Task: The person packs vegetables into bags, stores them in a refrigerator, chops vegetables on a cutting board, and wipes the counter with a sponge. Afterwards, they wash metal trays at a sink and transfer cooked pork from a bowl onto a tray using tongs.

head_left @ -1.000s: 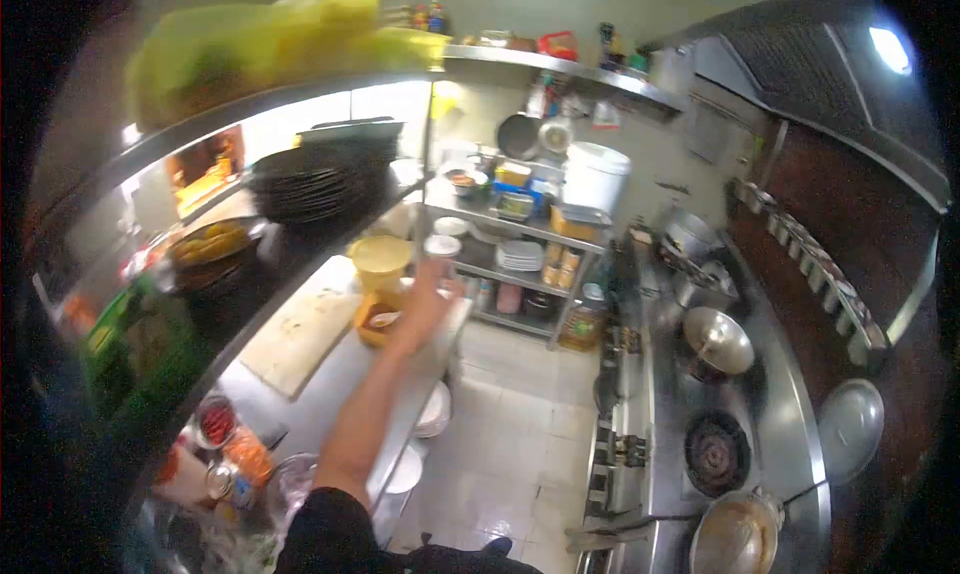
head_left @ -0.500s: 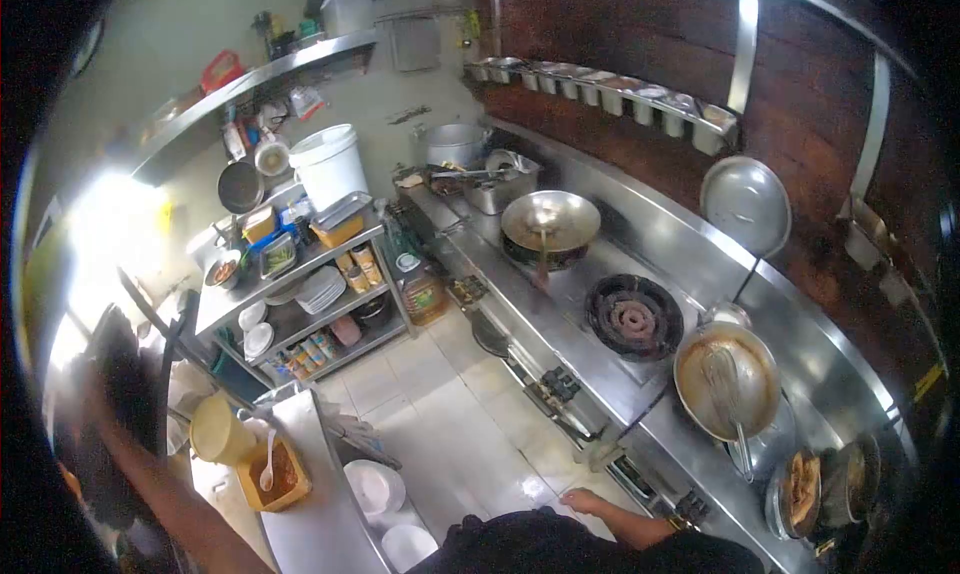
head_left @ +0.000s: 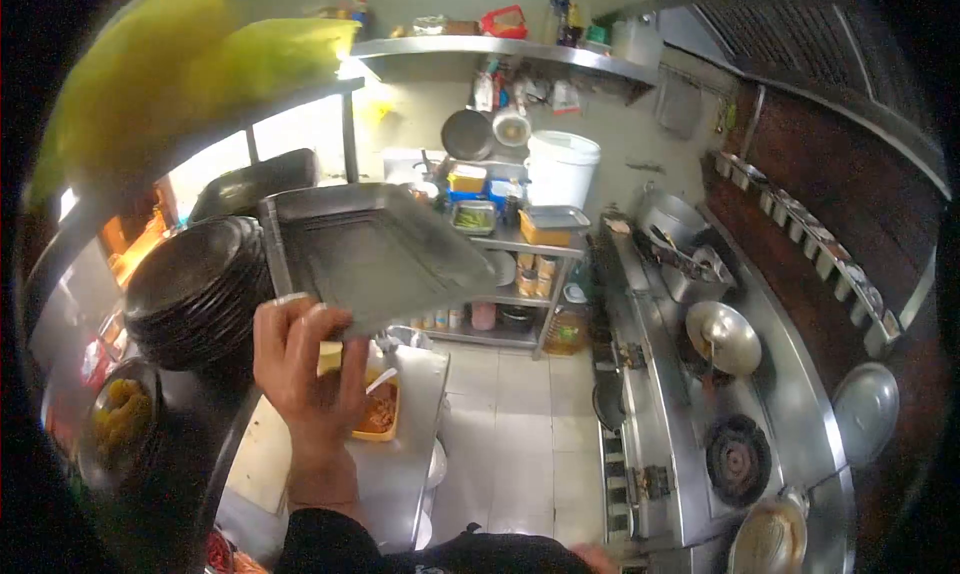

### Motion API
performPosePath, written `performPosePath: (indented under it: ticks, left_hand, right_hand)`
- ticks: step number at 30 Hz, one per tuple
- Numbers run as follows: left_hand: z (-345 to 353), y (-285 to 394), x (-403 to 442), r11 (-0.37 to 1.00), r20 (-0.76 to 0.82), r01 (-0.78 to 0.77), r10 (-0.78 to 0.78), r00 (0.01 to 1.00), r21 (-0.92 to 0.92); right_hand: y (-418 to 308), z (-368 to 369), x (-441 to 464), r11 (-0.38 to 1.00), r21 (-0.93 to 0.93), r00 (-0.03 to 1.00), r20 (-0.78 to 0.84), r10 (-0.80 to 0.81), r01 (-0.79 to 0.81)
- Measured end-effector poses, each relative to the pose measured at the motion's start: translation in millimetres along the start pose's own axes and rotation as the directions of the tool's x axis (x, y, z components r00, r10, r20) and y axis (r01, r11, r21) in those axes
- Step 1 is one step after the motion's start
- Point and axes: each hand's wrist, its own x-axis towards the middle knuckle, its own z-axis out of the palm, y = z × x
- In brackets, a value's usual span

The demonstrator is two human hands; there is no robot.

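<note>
My left hand (head_left: 305, 359) is raised in the middle left, its fingers closed on the near edge of a dark rectangular tray (head_left: 370, 249). The tray is tilted and its inside shows nothing on it. Just left of it rises a stack of black plates (head_left: 190, 284) on a dark ledge. Below my wrist stands a yellow container (head_left: 378, 432) of reddish food with a white spoon (head_left: 382, 378) in it. Only a blurred bit of my right hand (head_left: 595, 557) shows at the bottom edge, with its fingers hidden.
A plate of yellow food (head_left: 122, 419) sits at the far left. Ahead is a steel shelf unit (head_left: 525, 244) with containers and a white bucket (head_left: 562, 169). Along the right runs a stove counter (head_left: 660, 394) holding a wok (head_left: 723, 337). Tiled floor (head_left: 498, 404) lies between the counters.
My view has turned left. My left hand, blurred at the far left before, now holds the tray up in front of me. My right hand has dropped nearly out of view.
</note>
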Motion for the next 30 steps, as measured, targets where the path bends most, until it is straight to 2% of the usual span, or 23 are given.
performPosePath:
  ticks: [2,3,4,5,6,8,9,10,12,14,15,16,17,18,19,20,21,23,26,27,28,29,30]
  left_hand:
    - [11.3,0.6,-24.5,0.981,0.055,0.075,-0.067,0.996,-0.181]
    - [19.3,7.1,-37.9,0.967,0.087,0.128,-0.111,0.990,-0.219]
    - [31.1,8.8,-53.8,0.962,0.088,0.063,-0.041,0.995,-0.264]
    - [43.5,10.0,-75.3,0.960,0.138,0.013,0.027,0.990,-0.279]
    - [54.5,14.8,-96.9,0.950,0.184,-0.043,0.104,0.977,-0.309]
    - [74.8,40.3,-127.5,0.883,0.313,-0.016,0.183,0.932,-0.469]
    - [86.3,49.7,-156.1,0.843,0.399,0.031,0.221,0.890,-0.536]
    - [96.6,56.0,-192.7,0.792,0.472,0.081,0.275,0.838,-0.605]
    - [110.1,76.1,-233.9,0.691,0.551,0.172,0.375,0.745,-0.702]
    - [123.3,89.6,-256.8,0.617,0.576,0.241,0.427,0.697,-0.749]
    - [130.0,86.8,-276.2,0.504,0.718,0.538,0.282,0.637,-0.676]
    - [141.0,77.8,-296.3,0.353,0.853,0.778,0.153,0.499,-0.519]
    - [154.5,61.9,-309.8,0.278,0.889,0.852,0.023,0.457,-0.445]
    - [172.1,50.3,-320.2,0.195,0.916,0.911,-0.108,0.387,-0.362]
    - [184.8,48.2,-327.9,0.310,0.868,0.854,-0.142,0.476,-0.418]
    - [197.6,45.0,-335.9,0.422,0.805,0.779,-0.166,0.570,-0.464]
    - [216.1,38.6,-354.7,0.438,0.624,0.562,-0.002,0.781,-0.702]
    - [238.9,55.0,-359.7,0.415,0.587,0.561,-0.076,0.806,-0.716]
    - [243.6,85.1,-355.5,0.422,0.603,0.568,-0.061,0.795,-0.707]
    - [255.6,80.7,-374.2,0.400,0.629,0.592,-0.050,0.776,-0.700]
    - [264.7,81.7,-381.3,0.381,0.649,0.612,-0.040,0.760,-0.693]
    - [235.7,118.3,-354.4,0.148,0.865,0.883,-0.182,0.468,-0.446]
    - [224.0,132.8,-356.1,-0.007,0.955,0.959,-0.099,0.280,-0.282]
  right_hand:
    - [-46.4,-8.9,-4.0,0.994,0.099,0.999,-0.029,-0.046,0.049]
    - [-87.8,-19.0,-38.0,0.873,0.385,0.951,-0.046,-0.305,0.299]
    - [-108.7,-17.8,-17.0,0.849,0.454,0.960,-0.072,-0.269,0.272]
    - [-180.0,-28.0,-60.0,0.730,0.625,0.942,-0.024,-0.335,0.276]
    - [-223.1,-39.6,-91.5,0.563,0.759,0.856,0.015,-0.516,0.326]
    - [-284.2,-56.1,-136.4,0.197,0.918,0.593,-0.049,-0.804,0.343]
    - [-302.0,-62.3,-153.9,0.089,0.936,0.579,-0.134,-0.804,0.339]
    - [-300.7,-61.4,-147.6,-0.115,0.949,0.580,-0.273,-0.768,0.294]
    - [-293.0,-78.1,-148.1,0.154,0.907,0.867,-0.307,-0.393,0.391]
    - [-265.1,-83.7,-135.1,0.273,0.805,0.843,-0.536,-0.045,0.526]
    - [-251.5,-90.7,-150.4,0.477,0.672,0.781,-0.622,-0.054,0.567]
    - [-231.8,-97.1,-144.2,0.625,0.518,0.731,-0.670,-0.128,0.584]
    - [-216.0,-89.9,-131.3,0.826,0.147,0.524,-0.828,-0.197,0.544]
    - [-203.2,-80.6,-123.7,0.914,-0.218,0.327,-0.885,-0.333,0.342]
    - [-219.0,-69.3,-155.0,0.959,-0.246,0.332,-0.900,-0.281,0.144]
    - [-226.9,-59.2,-165.7,0.946,-0.252,0.405,-0.858,-0.316,0.204]
    - [-228.8,-49.3,-166.6,0.930,-0.253,0.475,-0.805,-0.355,0.267]
    - [-225.0,-25.4,-155.8,0.603,-0.406,0.316,-0.581,-0.750,0.687]
    - [-214.2,-23.2,-172.9,0.608,-0.454,0.167,-0.696,-0.699,0.651]
    - [-214.4,-44.5,-226.9,0.746,-0.099,0.473,-0.718,-0.512,0.658]
    - [-199.5,-47.6,-243.6,0.755,0.129,0.555,-0.757,-0.345,0.644]
    - [-182.9,-51.9,-255.1,0.713,0.345,0.635,-0.752,-0.179,0.610]
    - [-167.3,-55.3,-262.9,0.626,0.547,0.710,-0.704,-0.016,0.556]
